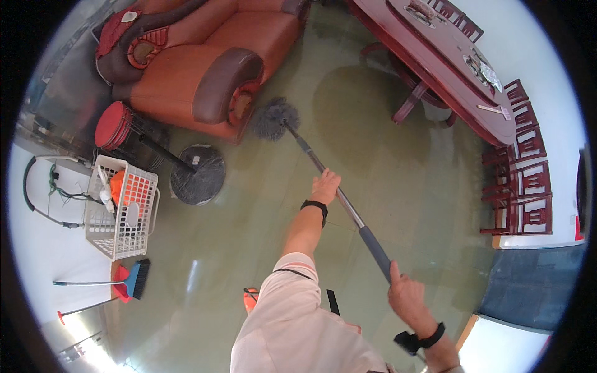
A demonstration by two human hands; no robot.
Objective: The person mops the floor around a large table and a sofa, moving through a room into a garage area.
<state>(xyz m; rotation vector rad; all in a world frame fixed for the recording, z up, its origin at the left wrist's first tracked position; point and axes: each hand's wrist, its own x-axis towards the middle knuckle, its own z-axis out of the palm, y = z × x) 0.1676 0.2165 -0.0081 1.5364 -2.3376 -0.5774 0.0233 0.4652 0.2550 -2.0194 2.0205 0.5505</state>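
Observation:
A long-handled mop [350, 208] slants across the middle of the head view. Its fluffy grey fibre head [276, 119] is at floor level beside the front corner of the sofa. My left hand [326, 184] wraps the metal pole partway down. At the upper end, my right hand [406, 293] grips the dark grey sleeve of the handle. Black bands circle both wrists. Greenish floor [261, 210] with a slight sheen lies around the mop. Whether the fibre head presses on the floor cannot be told.
A brown-orange leather sofa [177, 88] stands upper left, near stacked red stools [113, 126] and a black round-based stand [197, 179]. A white plastic basket [135, 214] and a blue broom [136, 279] are at left. A red table [443, 84] and wooden chairs [534, 177] occupy the right.

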